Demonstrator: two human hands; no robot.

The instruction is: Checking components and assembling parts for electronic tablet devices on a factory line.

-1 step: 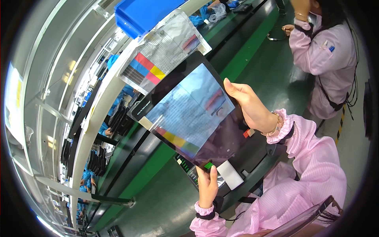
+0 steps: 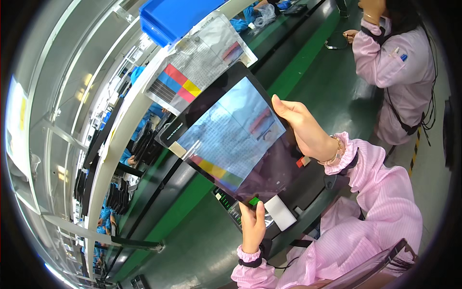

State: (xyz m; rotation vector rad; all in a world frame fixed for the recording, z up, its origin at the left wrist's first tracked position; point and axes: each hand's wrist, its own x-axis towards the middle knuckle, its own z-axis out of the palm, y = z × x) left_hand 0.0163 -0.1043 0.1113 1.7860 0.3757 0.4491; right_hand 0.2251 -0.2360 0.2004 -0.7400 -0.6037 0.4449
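I hold a large dark glossy flat panel [image 2: 240,144] tilted up in front of me with both hands. My left hand [image 2: 252,226] grips its lower corner, thumb beside a small green tab [image 2: 253,201]. My right hand [image 2: 303,130] clasps the panel's right edge, thumb on the front and fingers behind. The shiny face mirrors a sheet with coloured blocks. A pale strip [image 2: 177,149] is stuck near the panel's left edge.
A clear sleeve holding a colour-block sheet [image 2: 192,67] hangs under a blue bin [image 2: 173,19]. A green belt [image 2: 308,53] runs along the dark bench. A co-worker in pink [image 2: 399,62] stands at upper right. A white block [image 2: 280,212] lies below the panel. Racks of dark panels [image 2: 115,197] stand left.
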